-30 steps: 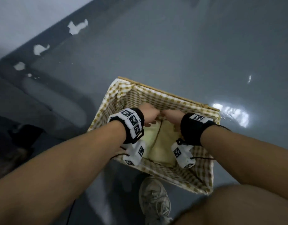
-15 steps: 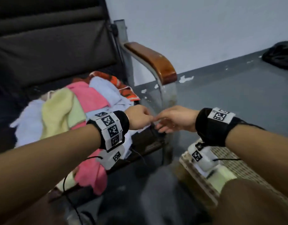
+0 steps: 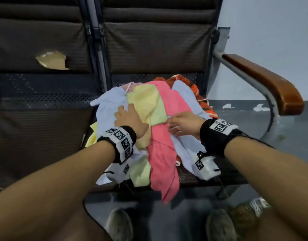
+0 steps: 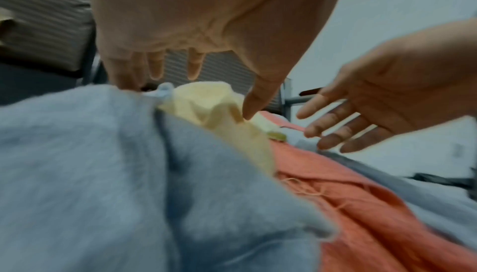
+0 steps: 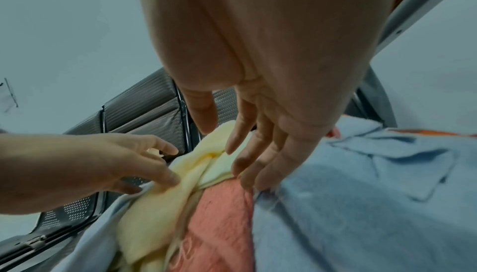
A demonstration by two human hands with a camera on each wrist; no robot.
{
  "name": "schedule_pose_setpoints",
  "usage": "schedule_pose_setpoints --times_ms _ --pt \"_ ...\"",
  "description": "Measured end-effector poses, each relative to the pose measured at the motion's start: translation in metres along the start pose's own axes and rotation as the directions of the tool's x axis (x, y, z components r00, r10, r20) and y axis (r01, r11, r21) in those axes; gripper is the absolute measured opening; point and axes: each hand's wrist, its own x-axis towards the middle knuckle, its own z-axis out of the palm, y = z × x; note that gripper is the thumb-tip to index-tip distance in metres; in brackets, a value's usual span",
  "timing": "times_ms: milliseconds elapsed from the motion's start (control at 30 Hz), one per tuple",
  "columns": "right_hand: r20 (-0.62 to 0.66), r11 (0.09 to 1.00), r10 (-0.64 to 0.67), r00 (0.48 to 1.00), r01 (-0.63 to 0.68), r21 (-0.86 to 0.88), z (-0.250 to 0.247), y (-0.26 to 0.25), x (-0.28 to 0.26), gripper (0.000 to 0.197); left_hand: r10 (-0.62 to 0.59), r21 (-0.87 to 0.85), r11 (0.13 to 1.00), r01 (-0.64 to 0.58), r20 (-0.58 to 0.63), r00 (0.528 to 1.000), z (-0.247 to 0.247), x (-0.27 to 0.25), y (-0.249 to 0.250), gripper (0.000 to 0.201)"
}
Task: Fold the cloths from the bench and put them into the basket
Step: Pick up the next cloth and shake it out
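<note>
**A:** How far along was the job at that point?

**B:** Plenty was left, by my reading. A heap of loose cloths (image 3: 155,129) lay on the bench (image 3: 45,136), none of them folded: a yellow cloth (image 3: 146,101) on top, a pink cloth (image 3: 163,153) trailing over the front edge, pale blue cloths (image 3: 108,108) on either side and an orange one (image 3: 189,82) at the back. The basket was out of view, so I could not say what it held.

**A:** And the hands?

**B:** Both were spread and gripped nothing. The left hand (image 3: 129,117) lay with straight fingers where the yellow cloth met the blue, its thumb touching the yellow in the left wrist view. The right hand (image 3: 182,124) hovered just beside it, fingertips (image 5: 247,180) at the seam where yellow, pink and blue met (touching or just above, I could not tell). The two hands were near each other but apart.

**A:** Which step would you call it?

**B:** Choosing the next cloth, probably the yellow one, since both hands framed it.

**A:** Room to work?

**B:** The seat to the left of the heap was bare, which I judged good ground for folding. On the right the wooden armrest (image 3: 264,80) hemmed the heap in. The pink cloth overhanging the front edge might slide to the floor (image 3: 167,214) if the heap were tugged
</note>
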Motion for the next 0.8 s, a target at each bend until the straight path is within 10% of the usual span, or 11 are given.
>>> schedule_pose_setpoints --times_ms 133,300,467,600,800 --pt "0.028 0.999 -0.032 0.999 0.033 -0.008 0.019 0.012 0.016 0.009 0.076 0.029 0.997 -0.078 0.069 0.995 0.003 0.016 -0.019 0.023" --pt "0.031 0.985 -0.104 0.994 0.107 -0.136 0.026 0.011 0.028 0.022 0.212 -0.101 0.969 -0.227 -0.142 0.967 0.001 0.016 0.004 0.026" --pt "0.038 0.963 -0.245 0.969 0.247 -0.104 0.021 -0.002 0.018 0.018 0.322 -0.625 0.709 -0.326 -0.124 0.938 -0.001 0.005 0.049 0.026" --pt "-0.121 0.956 -0.292 0.949 0.292 -0.021 0.003 -0.01 0.013 0.021 0.334 -0.716 0.603 -0.353 -0.175 0.926 -0.007 0.002 0.065 0.009" --pt "-0.47 0.813 -0.283 0.836 0.469 0.345 -0.044 -0.015 -0.003 0.032 0.355 -0.458 0.845 -0.276 0.094 0.93 0.004 0.009 0.049 0.079"
